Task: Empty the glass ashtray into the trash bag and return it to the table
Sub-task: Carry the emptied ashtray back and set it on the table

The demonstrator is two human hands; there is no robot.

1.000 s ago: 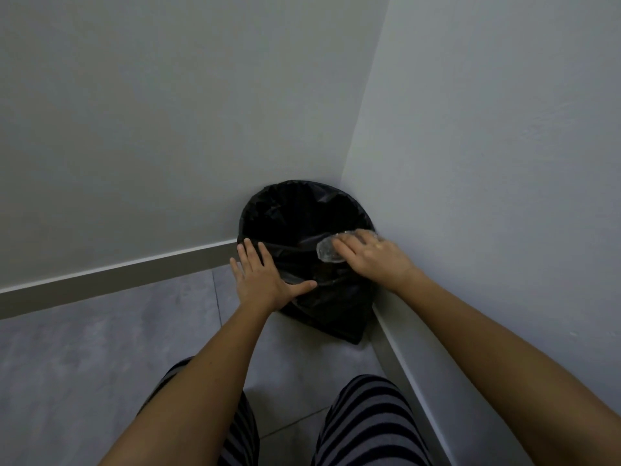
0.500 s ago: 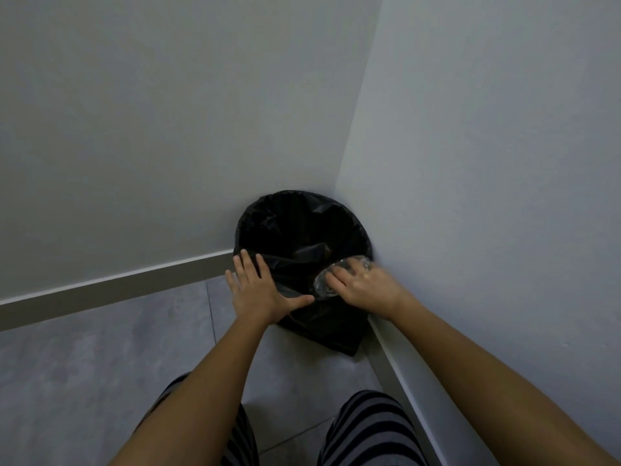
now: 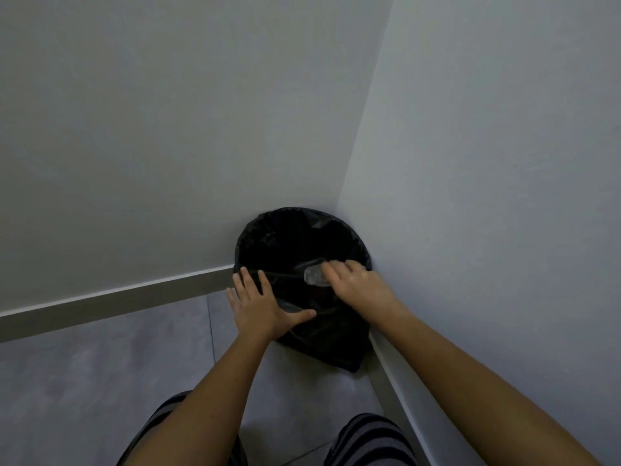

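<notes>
Left hand (image 3: 260,309) flat, fingers spread, palm down; right hand (image 3: 358,285) curled, gripping; both arms extended.

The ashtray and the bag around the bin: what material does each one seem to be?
The ashtray looks like clear glass: the dark bag shows through it, with pale glints on its edge. The trash bag seems thin black plastic film, slightly glossy, with creases and folds where the left hand presses it.

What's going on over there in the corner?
A person is bent over a black trash bag in the corner of the room. The right hand holds a glass ashtray over the bag's opening, while the left hand lies flat on the bag's near edge. The ashtray's contents can't be made out.
</notes>
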